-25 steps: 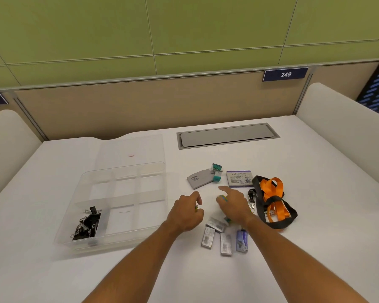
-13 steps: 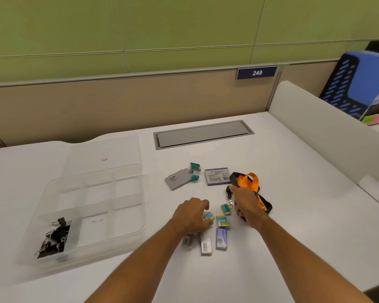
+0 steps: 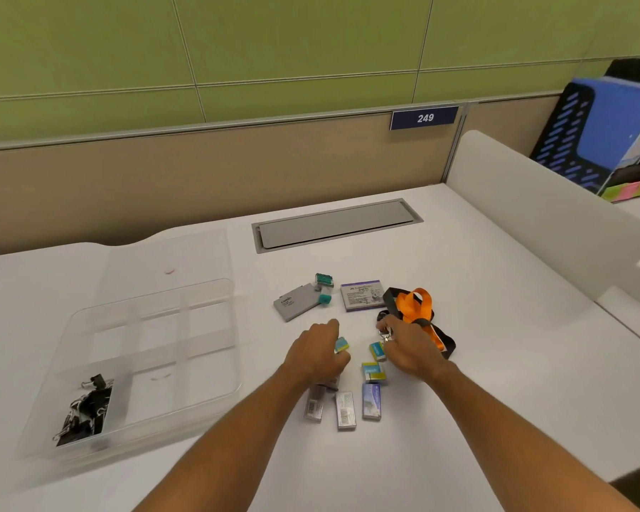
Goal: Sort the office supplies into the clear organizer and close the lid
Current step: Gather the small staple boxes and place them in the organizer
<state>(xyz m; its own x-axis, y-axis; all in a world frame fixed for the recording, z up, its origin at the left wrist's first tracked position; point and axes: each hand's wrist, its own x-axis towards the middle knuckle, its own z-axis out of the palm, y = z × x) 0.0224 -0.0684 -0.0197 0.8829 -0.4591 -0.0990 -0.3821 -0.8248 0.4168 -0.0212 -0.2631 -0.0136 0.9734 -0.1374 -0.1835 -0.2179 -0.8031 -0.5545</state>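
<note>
The left hand (image 3: 316,354) hovered over the desk (image 3: 496,364) with fingers curled, a small teal-and-yellow eraser (image 3: 341,344) pinched at its fingertips. The right hand (image 3: 409,349) lay just beside it, fingers bent around the metal clip (image 3: 385,335) of an orange-and-black lanyard (image 3: 416,312); how firmly it gripped could not be told from this angle. Two more erasers (image 3: 374,372) sat between the hands, close under the right fingers. Three small staple boxes (image 3: 346,410) lay in a row just below both wrists, one partly under the left hand. Beyond the fingertips rested a grey case (image 3: 294,306) and a purple-edged box (image 3: 361,295). The clear organizer (image 3: 215,386) stood well to the left of the left hand, lid (image 3: 170,260) open, black binder clips (image 3: 84,412) heaped in its near-left compartment.
</note>
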